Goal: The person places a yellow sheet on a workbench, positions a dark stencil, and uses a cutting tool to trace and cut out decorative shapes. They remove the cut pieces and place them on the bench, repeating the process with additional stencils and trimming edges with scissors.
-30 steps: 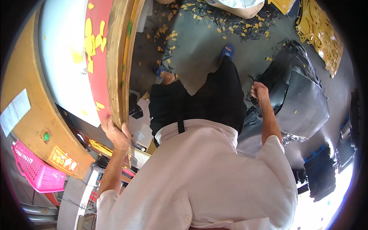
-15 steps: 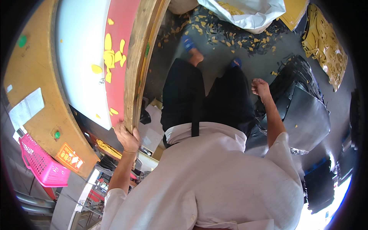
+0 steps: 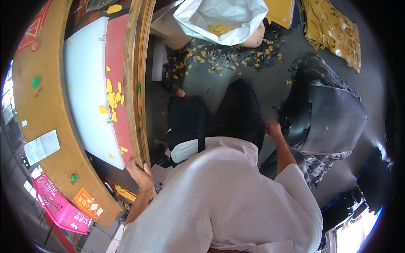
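My left hand (image 3: 141,173) is closed over the near end of a table's wooden edge (image 3: 136,84), fingers on the red strip and thumb on the wood. Yellow cut-out pieces (image 3: 113,99) lie scattered on the red strip (image 3: 117,50) and partly on the white board (image 3: 86,84) beside it. My right hand (image 3: 274,128) hangs beside my right thigh, fingers curled in and somewhat blurred, with nothing visible in it. Closest to that hand is a pile of black sheets (image 3: 335,120) with ragged, stringy edges, on the floor to the right.
Ahead stands an open white sack (image 3: 249,25) with yellow scraps inside. Black and yellow scraps (image 3: 230,57) litter the floor before it. Yellow punched sheets (image 3: 333,29) lie at the far right. A tan machine beam (image 3: 46,97) and a pink basket (image 3: 59,204) are on the left.
The whole view has shifted; the sack and floor scraps sit closer and further left. My legs have changed stance, and my right hand has come lower toward my thigh. My left hand stays on the edge.
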The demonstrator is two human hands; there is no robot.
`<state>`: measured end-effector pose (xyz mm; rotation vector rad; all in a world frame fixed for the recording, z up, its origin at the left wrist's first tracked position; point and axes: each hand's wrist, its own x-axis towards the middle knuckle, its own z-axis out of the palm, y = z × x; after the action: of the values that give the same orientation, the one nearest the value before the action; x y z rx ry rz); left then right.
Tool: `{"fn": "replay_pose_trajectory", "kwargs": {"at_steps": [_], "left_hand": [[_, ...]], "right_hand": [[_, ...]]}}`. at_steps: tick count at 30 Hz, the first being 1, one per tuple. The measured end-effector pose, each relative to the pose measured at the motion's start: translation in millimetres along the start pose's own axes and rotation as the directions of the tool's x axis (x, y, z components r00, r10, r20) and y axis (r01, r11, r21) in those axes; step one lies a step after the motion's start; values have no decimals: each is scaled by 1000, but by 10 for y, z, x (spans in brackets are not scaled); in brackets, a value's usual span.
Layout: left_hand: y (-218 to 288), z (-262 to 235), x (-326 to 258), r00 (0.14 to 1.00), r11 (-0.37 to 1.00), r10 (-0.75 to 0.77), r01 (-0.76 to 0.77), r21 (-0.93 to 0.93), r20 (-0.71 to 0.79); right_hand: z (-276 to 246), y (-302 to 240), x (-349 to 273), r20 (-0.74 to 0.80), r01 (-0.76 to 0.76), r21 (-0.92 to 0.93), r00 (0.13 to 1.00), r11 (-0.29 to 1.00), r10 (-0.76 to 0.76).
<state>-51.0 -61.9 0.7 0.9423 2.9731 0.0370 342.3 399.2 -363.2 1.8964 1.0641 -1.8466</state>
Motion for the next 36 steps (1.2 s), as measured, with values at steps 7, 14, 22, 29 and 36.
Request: {"fn": "replay_pose_trajectory", "kwargs": {"at_steps": [7, 14, 22, 29, 36], "left_hand": [[-24, -18, 49, 999, 1000, 25, -24, -6, 40], [-129, 48, 13, 999, 999, -36, 36, 1, 13], [-153, 31, 12, 1000, 1000, 6, -6, 22, 8], [-178, 75, -11, 1000, 1000, -3, 3, 25, -18], [-216, 76, -67, 998, 998, -64, 64, -5, 28]], "right_hand": [[-404, -142, -344, 91, 142, 58, 985, 988, -147], [-384, -1693, -928, 130, 17, -117, 992, 993, -1], [21, -1915, -528, 255, -4, -168, 966, 986, 48], [-51, -1976, -514, 205, 28, -151, 979, 988, 3], [-370, -2232, -910, 159, -22, -312, 984, 950, 75]]}}
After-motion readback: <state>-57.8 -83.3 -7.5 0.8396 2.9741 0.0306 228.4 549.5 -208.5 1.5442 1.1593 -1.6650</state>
